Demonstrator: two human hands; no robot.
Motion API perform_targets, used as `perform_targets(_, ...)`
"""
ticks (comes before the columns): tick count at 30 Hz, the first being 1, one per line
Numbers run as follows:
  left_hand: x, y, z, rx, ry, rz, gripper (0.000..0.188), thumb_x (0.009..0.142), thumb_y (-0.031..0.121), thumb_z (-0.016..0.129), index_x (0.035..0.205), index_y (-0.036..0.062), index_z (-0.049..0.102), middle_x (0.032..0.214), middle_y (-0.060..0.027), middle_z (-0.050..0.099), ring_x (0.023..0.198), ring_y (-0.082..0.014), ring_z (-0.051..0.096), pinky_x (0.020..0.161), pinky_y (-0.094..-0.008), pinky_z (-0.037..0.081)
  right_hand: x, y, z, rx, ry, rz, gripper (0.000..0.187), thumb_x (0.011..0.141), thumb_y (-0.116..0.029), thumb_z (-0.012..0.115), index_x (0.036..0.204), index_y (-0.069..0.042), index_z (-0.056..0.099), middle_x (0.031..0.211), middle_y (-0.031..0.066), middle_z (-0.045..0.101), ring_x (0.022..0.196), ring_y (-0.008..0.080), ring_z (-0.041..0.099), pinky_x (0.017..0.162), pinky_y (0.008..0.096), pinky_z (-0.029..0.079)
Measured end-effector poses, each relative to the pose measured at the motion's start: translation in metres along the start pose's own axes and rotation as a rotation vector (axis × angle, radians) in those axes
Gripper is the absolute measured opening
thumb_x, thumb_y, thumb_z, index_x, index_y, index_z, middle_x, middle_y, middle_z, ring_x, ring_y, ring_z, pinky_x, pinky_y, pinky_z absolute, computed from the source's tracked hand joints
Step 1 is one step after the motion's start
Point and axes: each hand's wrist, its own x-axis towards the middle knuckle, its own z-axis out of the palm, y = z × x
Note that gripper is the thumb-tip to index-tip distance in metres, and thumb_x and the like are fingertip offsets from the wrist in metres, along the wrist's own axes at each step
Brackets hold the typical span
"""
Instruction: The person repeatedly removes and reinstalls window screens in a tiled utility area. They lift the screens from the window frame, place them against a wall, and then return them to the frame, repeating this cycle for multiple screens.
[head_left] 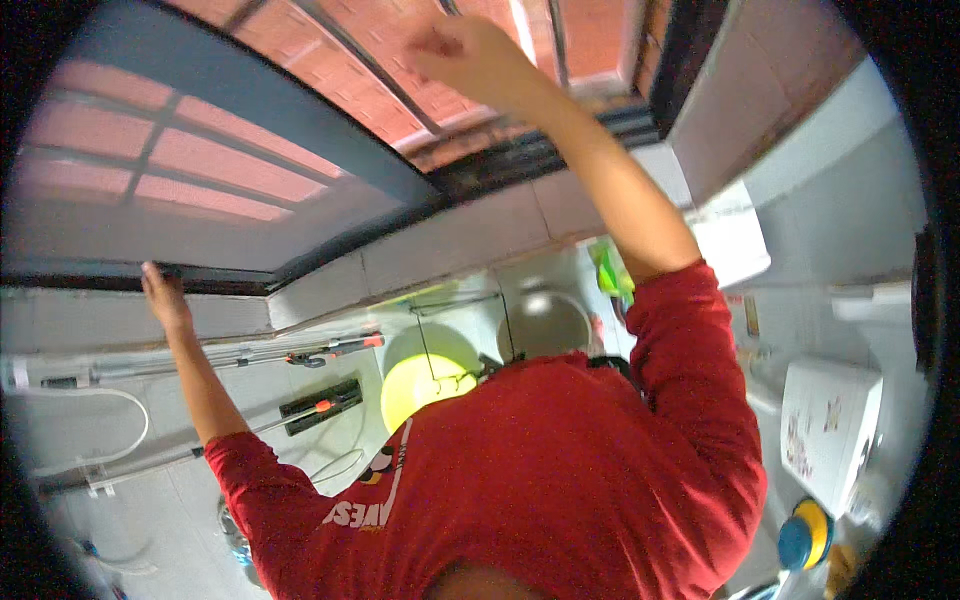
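Observation:
My left hand lies flat against the lower dark edge of a sliding window pane with frosted glass, holding nothing. My right hand is raised high against the open part of the window, where a brick wall and thin bars show outside. That hand is blurred, so its grip is unclear. Both arms wear red sleeves and my red shirt fills the lower middle of the view.
Below the tiled sill sit a yellow-green bucket, a wire rack and a round metal bowl. Long-handled tools and a white hose lie at left. A white box-shaped unit and a blue-and-yellow round object are at right.

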Motion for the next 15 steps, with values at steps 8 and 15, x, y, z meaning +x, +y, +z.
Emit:
perform_targets(8, 0.024, -0.048, 0.019, 0.11, 0.391, 0.305, 0.057, 0.086, 0.031, 0.056, 0.126, -0.004, 0.036, 0.104, -0.0116, 0.053, 0.091, -0.0183, 0.05, 0.08, -0.0297, 0.04, 0.02, -0.073, 0.053, -0.2, -0.042, -0.153, 0.047, 0.076, -0.033, 0.064, 0.112, -0.006, 0.05, 0.064, 0.0129, 0.058, 0.058, 0.0259, 0.058, 0.052, 0.0365, 0.045)
perform_targets(15, -0.018, -0.004, 0.014, 0.481, 0.617, 0.424, 0.059, 0.075, 0.028, 0.067, 0.117, -0.0058, 0.045, 0.098, -0.02, 0.055, 0.085, -0.0279, 0.055, 0.077, -0.0344, 0.044, 0.033, -0.098, 0.065, -0.434, -0.061, -0.196, 0.041, 0.079, -0.041, 0.058, 0.084, 0.0, 0.052, 0.062, 0.0147, 0.055, 0.059, 0.0296, 0.057, 0.053, 0.0398, 0.043)
